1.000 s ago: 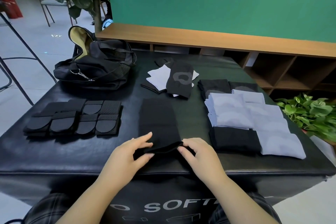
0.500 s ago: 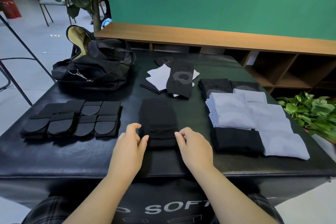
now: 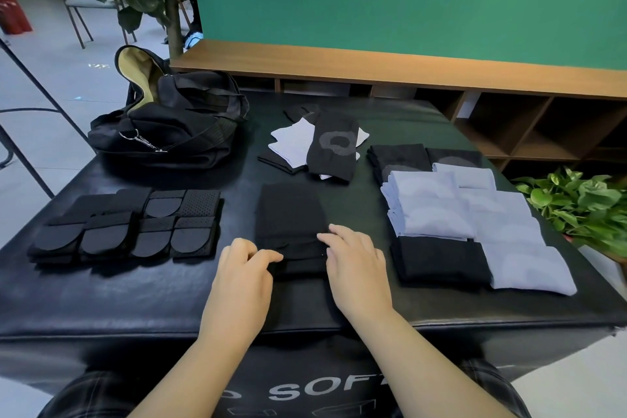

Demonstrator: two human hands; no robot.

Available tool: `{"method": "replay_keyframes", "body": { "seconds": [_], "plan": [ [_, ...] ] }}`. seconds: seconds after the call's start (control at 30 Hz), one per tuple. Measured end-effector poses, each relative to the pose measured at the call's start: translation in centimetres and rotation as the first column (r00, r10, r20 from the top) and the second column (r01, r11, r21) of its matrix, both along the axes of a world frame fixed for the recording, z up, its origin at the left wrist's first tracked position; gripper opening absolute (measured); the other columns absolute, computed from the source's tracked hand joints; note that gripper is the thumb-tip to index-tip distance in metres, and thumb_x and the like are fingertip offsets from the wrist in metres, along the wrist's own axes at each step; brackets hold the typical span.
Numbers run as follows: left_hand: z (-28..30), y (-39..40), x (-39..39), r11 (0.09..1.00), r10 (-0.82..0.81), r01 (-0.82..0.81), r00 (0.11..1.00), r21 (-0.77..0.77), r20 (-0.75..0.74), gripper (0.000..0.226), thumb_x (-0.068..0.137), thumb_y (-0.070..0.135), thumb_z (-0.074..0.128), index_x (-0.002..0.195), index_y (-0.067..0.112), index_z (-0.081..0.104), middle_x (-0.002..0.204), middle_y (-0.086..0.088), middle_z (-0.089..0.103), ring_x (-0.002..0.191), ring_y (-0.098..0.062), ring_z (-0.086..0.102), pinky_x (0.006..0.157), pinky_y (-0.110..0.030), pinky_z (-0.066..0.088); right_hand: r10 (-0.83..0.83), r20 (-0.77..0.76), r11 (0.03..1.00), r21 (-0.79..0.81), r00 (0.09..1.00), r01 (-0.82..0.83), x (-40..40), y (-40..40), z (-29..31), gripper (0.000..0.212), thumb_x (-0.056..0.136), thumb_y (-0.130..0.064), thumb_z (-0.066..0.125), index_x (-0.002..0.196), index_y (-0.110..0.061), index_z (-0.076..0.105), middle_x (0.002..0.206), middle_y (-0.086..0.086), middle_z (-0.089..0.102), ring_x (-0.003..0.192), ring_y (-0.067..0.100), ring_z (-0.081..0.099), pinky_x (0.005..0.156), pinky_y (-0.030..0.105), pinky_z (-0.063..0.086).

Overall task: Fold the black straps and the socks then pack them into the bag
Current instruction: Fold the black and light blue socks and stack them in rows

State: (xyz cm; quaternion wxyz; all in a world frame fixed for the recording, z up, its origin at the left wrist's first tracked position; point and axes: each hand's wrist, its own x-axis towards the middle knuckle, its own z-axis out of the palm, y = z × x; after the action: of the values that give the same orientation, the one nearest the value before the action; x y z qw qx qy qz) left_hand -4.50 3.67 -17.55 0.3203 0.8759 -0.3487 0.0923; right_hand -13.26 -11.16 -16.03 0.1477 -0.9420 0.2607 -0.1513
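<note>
Black sock (image 3: 291, 219) flat, near end folded.

Matt knit black sock (image 3: 291, 227) on glossy, perhaps leatherette table (image 3: 135, 295)

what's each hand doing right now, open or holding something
Left hand: fingers curled, pinching the near left edge of the black fabric sock on the table.
Right hand: fingers fairly straight, pressing on the same sock's right edge; no grip.
</note>
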Motion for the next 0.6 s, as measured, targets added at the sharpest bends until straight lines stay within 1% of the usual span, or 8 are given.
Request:
{"method": "replay_keyframes", "body": {
  "seconds": [0.1,0.17,0.23,0.3,0.4,0.5,0.53,0.6],
  "plan": [
    [-0.29,0.39,-0.35,0.988,-0.156,0.156,0.985,-0.002,0.068,0.031,0.072,-0.002,0.072,0.098,0.015,0.071,0.088,0.008,0.046,0.083,-0.007,0.038,0.054,-0.027,0.049,0.035,-0.067,0.999,0.011,0.997,-0.034,-0.07,-0.05,0.03,0.042,0.099,-0.018,0.036,0.137,-0.033,0.045,0.146,-0.021,0.037,0.138,0.008,0.023,0.106,0.03,0.021],
    [-0.52,0.41,-0.39,0.983,-0.182,0.181,0.98,0.017,0.082,0.029,0.073,0.006,0.075,0.1,0.018,0.071,0.088,0.011,0.049,0.082,-0.006,0.038,0.056,-0.025,0.048,0.016,-0.031,1.0,0.025,0.999,-0.016,-0.12,-0.01,-0.05,0.039,0.098,-0.024,0.037,0.134,-0.033,0.048,0.142,-0.021,0.042,0.137,0.006,0.024,0.108,0.029,0.019],
    [-0.74,0.31,-0.36,0.988,-0.152,0.15,0.984,0.02,0.098,0.025,0.075,0.014,0.075,0.1,0.02,0.071,0.087,0.012,0.05,0.082,-0.007,0.038,0.058,-0.026,0.049,0.007,-0.003,0.999,0.04,1.0,-0.007,-0.18,0.1,-0.19,0.036,0.097,-0.028,0.039,0.131,-0.032,0.052,0.138,-0.021,0.046,0.135,0.006,0.029,0.108,0.028,0.019],
    [-0.68,0.18,-0.36,0.994,-0.107,0.104,0.986,0.03,0.129,0.019,0.082,0.027,0.067,0.099,0.021,0.07,0.087,0.011,0.05,0.085,-0.01,0.04,0.064,-0.028,0.05,0.001,0.047,0.999,0.035,0.999,-0.002,-0.32,0.22,-0.38,0.036,0.094,-0.032,0.039,0.124,-0.03,0.058,0.131,-0.019,0.054,0.129,0.007,0.037,0.106,0.028,0.022],
    [-0.31,0.0,-0.38,0.995,-0.048,0.035,0.99,0.097,0.134,0.038,0.084,0.048,0.043,0.1,0.024,0.068,0.093,0.01,0.054,0.093,-0.012,0.043,0.074,-0.032,0.048,-0.002,0.109,1.0,0.015,0.994,0.001,-0.44,0.42,-0.51,0.04,0.088,-0.038,0.035,0.113,-0.028,0.065,0.115,-0.018,0.062,0.115,0.01,0.047,0.1,0.027,0.027],
    [0.06,-0.21,-0.28,0.977,0.006,-0.029,0.994,0.209,0.113,0.056,0.08,0.062,0.037,0.11,0.024,0.064,0.112,0.007,0.058,0.113,-0.016,0.047,0.088,-0.038,0.046,0.026,0.135,0.999,-0.036,0.991,-0.021,-0.57,0.54,-0.63,0.046,0.085,-0.043,0.03,0.107,-0.028,0.067,0.105,-0.018,0.064,0.106,0.01,0.051,0.096,0.025,0.029],
    [0.09,-0.31,-0.26,0.969,0.023,-0.046,0.995,0.244,0.096,0.064,0.079,0.067,0.035,0.116,0.024,0.062,0.121,0.004,0.057,0.123,-0.019,0.045,0.095,-0.041,0.043,0.046,0.132,0.998,-0.042,0.99,-0.041,-0.59,0.54,-0.58,0.047,0.084,-0.044,0.029,0.107,-0.029,0.067,0.104,-0.018,0.064,0.105,0.01,0.05,0.095,0.024,0.028],
    [0.16,-0.56,-0.18,0.951,0.053,-0.064,0.998,0.303,0.043,0.082,0.075,0.076,0.025,0.132,0.023,0.052,0.142,0.002,0.045,0.138,-0.02,0.029,0.109,-0.042,0.03,0.117,0.13,0.993,-0.03,0.985,-0.114,-0.7,0.52,-0.44,0.047,0.084,-0.043,0.029,0.108,-0.03,0.067,0.103,-0.019,0.064,0.103,0.008,0.049,0.094,0.022,0.025]
  ]
}}
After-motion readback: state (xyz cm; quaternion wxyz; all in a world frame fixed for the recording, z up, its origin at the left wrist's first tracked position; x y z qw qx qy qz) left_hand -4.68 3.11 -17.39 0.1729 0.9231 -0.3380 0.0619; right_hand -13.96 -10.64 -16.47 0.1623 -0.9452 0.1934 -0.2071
